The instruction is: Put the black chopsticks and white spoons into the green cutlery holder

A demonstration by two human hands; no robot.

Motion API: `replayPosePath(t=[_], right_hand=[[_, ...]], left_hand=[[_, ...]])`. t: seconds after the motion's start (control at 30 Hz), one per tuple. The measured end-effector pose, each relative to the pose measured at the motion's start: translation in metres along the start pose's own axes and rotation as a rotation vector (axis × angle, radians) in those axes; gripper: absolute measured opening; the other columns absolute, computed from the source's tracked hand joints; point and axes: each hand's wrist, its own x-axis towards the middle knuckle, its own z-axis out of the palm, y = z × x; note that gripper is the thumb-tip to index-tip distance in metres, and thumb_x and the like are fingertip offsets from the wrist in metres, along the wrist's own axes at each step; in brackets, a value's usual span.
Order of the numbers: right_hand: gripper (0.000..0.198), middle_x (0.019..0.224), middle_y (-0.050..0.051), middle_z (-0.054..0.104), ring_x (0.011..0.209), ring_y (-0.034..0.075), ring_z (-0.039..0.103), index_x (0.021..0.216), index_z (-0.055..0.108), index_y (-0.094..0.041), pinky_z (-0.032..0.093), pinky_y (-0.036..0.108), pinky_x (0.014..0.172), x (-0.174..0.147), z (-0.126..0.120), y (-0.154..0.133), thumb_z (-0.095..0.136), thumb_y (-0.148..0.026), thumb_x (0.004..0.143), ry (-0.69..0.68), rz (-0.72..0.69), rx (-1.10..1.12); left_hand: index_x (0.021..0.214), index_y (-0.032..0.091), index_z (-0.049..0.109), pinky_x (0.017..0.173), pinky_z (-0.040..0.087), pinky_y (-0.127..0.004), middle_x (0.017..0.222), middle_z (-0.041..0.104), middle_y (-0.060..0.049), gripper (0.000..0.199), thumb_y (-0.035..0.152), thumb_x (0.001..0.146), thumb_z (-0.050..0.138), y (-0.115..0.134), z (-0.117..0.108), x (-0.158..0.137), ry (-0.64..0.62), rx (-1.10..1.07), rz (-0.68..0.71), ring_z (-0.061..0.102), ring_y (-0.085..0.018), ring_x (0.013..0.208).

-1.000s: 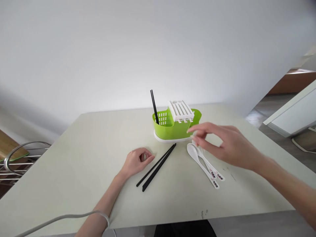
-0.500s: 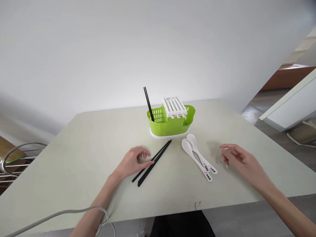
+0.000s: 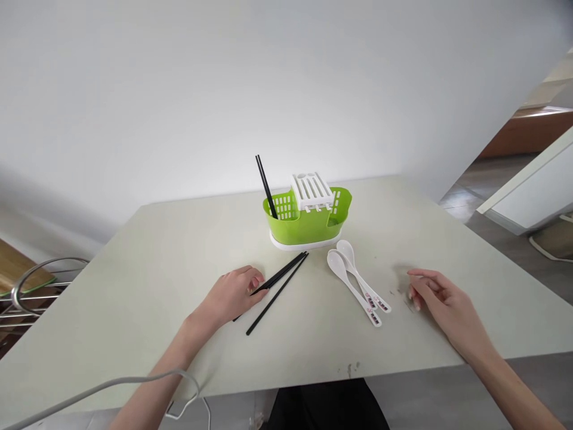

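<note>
My left hand [image 3: 235,294] rests on the table with thumb and fingers closed on black chopsticks [image 3: 286,270] that lie slanted on the tabletop. How many it holds is partly hidden by the fingers. Just to the right lies a single loose black chopstick [image 3: 273,303], its tip close to theirs. My right hand [image 3: 441,297] lies on the table, loosely curled with thumb and forefinger apart, holding nothing. To its left are white spoons [image 3: 353,286], partly overlapping. Behind them stands a green utensil basket [image 3: 304,227] with a white slotted rack [image 3: 312,190]; more black chopsticks [image 3: 265,182] lean in its left compartment.
The pale table [image 3: 192,239] meets a white wall [image 3: 268,89] at the back. A grey cable [image 3: 116,380] crosses by my left forearm. A metal wire rack [image 3: 31,292] stands off the table's left side, and a white panel [image 3: 537,185] off its right.
My left hand has closed on chopsticks and drawn them left, leaving one chopstick apart on the right. My right hand has shifted only slightly. The camera view has moved a little.
</note>
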Motion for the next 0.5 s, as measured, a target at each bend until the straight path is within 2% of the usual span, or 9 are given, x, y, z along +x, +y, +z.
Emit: replayPosePath(t=[0.2, 0.5], right_hand=[[0.041, 0.065, -0.001, 0.062, 0.07, 0.021, 0.059, 0.113, 0.068, -0.024, 0.047, 0.034, 0.074, 0.003, 0.001, 0.002, 0.063, -0.061, 0.095, -0.007, 0.009, 0.009], [0.043, 0.063, -0.001, 0.062, 0.07, 0.021, 0.059, 0.112, 0.067, -0.024, 0.046, 0.032, 0.072, 0.004, -0.001, 0.004, 0.063, -0.063, 0.094, -0.015, 0.006, 0.003]], left_hand=[[0.103, 0.021, 0.072, 0.07, 0.045, -0.034, 0.105, 0.077, -0.006, 0.022, 0.036, 0.097, 0.057, 0.017, -0.01, 0.0, -0.055, 0.202, -0.056, 0.072, -0.025, 0.088], [0.094, 0.02, 0.078, 0.072, 0.048, -0.034, 0.101, 0.08, -0.008, 0.021, 0.033, 0.093, 0.061, 0.033, -0.024, 0.007, -0.183, 0.205, -0.128, 0.073, -0.025, 0.088]])
